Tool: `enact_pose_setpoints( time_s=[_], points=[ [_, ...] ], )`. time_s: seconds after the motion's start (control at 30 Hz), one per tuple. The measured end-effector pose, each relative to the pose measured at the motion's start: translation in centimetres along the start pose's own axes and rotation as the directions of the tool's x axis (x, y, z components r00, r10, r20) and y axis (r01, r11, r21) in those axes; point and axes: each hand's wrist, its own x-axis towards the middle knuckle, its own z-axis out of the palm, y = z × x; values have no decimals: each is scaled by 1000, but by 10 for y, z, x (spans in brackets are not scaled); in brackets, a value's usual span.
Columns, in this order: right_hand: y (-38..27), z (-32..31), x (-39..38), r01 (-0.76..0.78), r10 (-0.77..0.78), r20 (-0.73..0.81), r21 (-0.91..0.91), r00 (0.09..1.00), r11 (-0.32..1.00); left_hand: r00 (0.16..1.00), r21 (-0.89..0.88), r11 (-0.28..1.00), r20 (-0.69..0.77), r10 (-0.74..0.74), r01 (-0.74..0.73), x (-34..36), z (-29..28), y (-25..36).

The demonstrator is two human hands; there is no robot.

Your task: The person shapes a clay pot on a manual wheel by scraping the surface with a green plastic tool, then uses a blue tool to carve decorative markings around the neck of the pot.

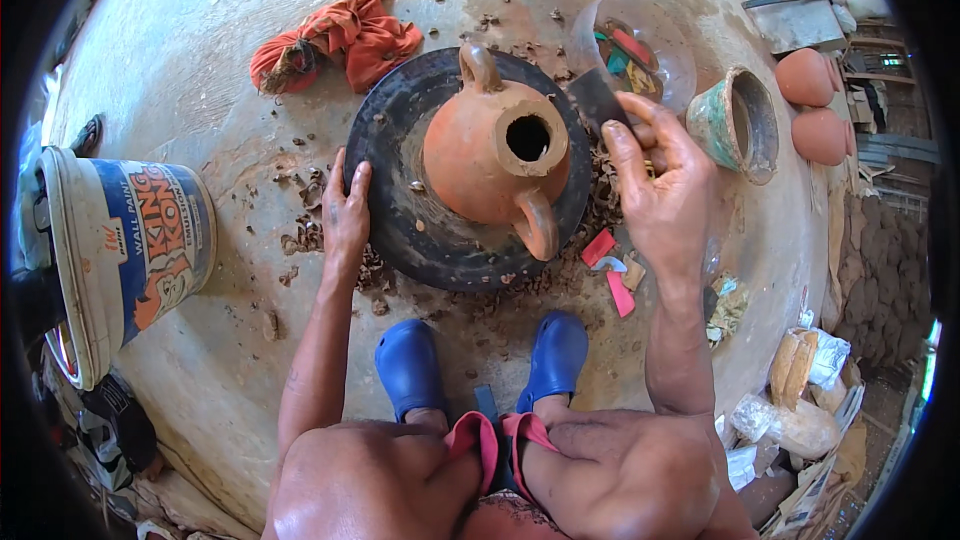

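Clay vessel on a dark disc, one hand at the rim, the other holding a dark flat piece

Nearest are the person's bent bare knees [345,480], spread wide, probably to leave room for both arms. Past them, blue clogs [409,365] stand apart on the floor, just short of a round black disc [410,240]. Brown shavings [375,275] ring it, and pink and red scraps [620,292] lie to the right.

The left hand [347,210] rests thumb and fingers against the disc's left rim, likely to steady or turn it; whether the fingers curl underneath, I cannot tell. On the disc, slightly right of centre, stands a reddish-brown clay vessel [460,165], its round mouth upward and a looped handle on either side, seemingly set there so it can be reached from all round.

The right hand [668,175] pinches a dark flat piece [598,102] between thumb and fingers, beside the vessel, its far end left free, perhaps to serve as the working edge.

Farther off, within reach, sit a greenish pail [710,122], a clear basin [680,35] of coloured scraps and a bunched red cloth [370,35]; two small clay pots [803,78] lie beyond, at the right
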Motion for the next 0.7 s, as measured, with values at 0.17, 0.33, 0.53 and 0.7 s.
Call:
enact_pose_setpoints(
  time_s=[0.17, 0.33, 0.53, 0.7],
  points=[
    [-1, 13, 5, 66, -66, 75, 9, 995, 998, 998, -81, 995, 41, -47, 50, -27, -3, 11],
    [-10, 10, 5, 18, -20, 21, 70, 1000, 997, 991, -212, 970, 96, -98, 116, -53, -13, 6],
    [-15, -7, 2, 19, -21, 54, 39, 998, 999, 870, -48, 892, 250, -426, 450, -88, -16, 16],
    [-6, 11, 1, 140, -136, 72, -57, 988, 989, 947, -123, 940, 99, -307, 318, -46, -23, 15]
  ],
)
